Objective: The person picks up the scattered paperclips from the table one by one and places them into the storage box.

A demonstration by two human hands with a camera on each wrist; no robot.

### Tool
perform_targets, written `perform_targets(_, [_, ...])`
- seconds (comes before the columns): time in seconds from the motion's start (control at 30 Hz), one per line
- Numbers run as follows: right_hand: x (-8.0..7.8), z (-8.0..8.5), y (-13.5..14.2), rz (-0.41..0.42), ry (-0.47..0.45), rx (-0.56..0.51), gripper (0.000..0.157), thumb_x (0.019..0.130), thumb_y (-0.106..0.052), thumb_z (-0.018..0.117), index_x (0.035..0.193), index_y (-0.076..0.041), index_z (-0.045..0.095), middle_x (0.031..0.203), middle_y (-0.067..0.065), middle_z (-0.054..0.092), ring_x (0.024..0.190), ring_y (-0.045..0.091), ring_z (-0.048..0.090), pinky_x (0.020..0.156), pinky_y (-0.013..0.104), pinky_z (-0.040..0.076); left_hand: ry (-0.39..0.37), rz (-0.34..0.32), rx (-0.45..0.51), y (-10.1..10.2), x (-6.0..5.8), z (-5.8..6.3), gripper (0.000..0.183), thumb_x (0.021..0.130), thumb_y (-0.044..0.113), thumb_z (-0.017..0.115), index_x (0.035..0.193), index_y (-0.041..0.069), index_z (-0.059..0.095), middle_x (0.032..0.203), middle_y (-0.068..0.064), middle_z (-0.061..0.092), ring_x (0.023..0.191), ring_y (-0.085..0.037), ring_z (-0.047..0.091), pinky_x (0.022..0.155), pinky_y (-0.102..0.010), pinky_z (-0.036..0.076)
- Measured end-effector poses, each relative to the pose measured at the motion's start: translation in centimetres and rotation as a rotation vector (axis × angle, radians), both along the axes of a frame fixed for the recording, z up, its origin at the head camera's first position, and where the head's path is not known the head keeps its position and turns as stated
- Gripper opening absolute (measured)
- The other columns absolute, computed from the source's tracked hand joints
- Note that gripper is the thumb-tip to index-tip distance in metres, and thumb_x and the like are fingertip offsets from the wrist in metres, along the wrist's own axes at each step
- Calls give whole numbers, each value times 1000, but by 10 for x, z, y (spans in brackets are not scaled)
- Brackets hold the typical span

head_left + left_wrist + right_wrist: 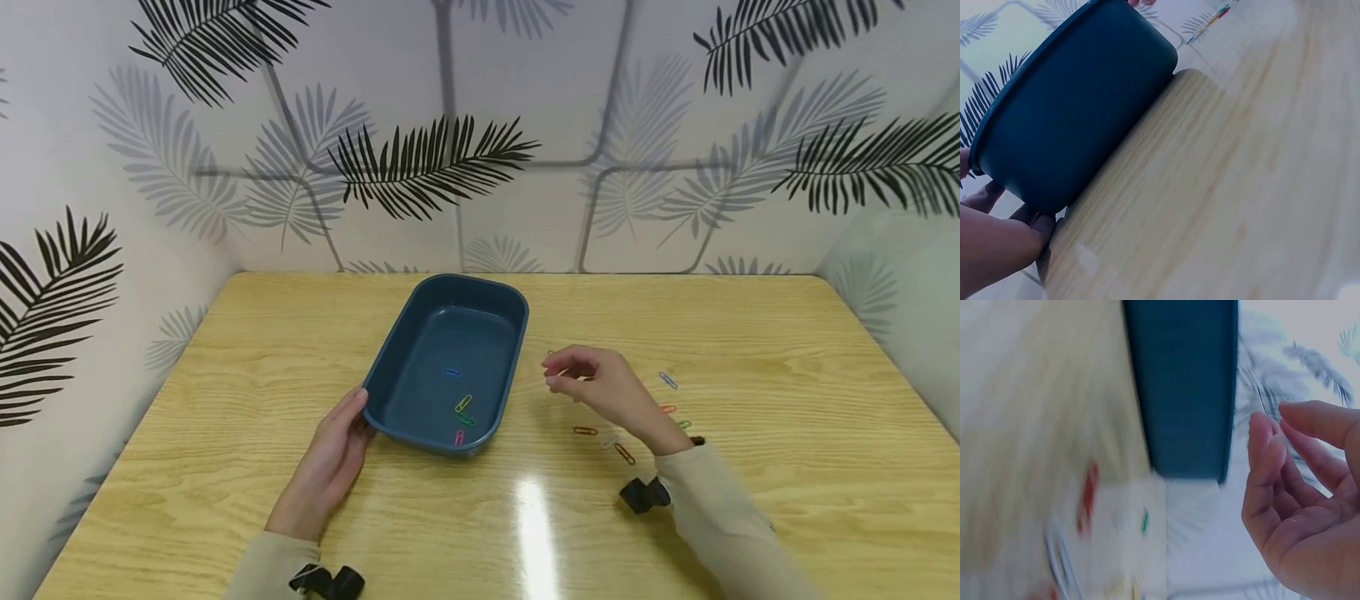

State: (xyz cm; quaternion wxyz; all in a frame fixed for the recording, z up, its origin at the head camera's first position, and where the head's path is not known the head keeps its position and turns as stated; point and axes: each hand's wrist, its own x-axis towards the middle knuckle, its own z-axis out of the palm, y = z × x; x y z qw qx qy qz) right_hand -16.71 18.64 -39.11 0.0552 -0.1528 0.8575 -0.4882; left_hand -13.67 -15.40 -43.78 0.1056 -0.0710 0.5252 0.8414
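Note:
My left hand grips the near left corner of a dark blue plastic tub, thumb at the rim and fingers against the outer wall. Inside the tub lie several paper clips, among them a blue clip, a yellow clip, a green clip and a pink clip. To the right of the tub, my right hand hovers above the table with loosely bent fingers. Nothing shows between its thumb and fingertips in the right wrist view.
More paper clips lie scattered on the wooden table around and below my right hand, including an orange-red clip, a dark red clip and a light blue clip. A leaf-patterned wall stands behind the table.

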Motion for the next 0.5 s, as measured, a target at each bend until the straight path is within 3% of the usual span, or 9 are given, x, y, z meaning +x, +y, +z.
perform_targets(0.33, [-13,3,46,-38,36,209,25,93,-13,67,113,2,67,97,6,68,89,22,63,75,36,50,11,-3,-6,-1,0,-2,50,107,22,37,147,-5,25,128,1,49,118,-9,44,99,-23,34])
perform_targets(0.5, [-14,2,60,-52,20,248,26,92,-12,67,113,4,66,97,9,68,82,24,63,67,34,51,15,-3,-10,-1,0,-3,50,107,22,38,147,-6,26,129,-1,47,118,-10,44,99,-24,34])
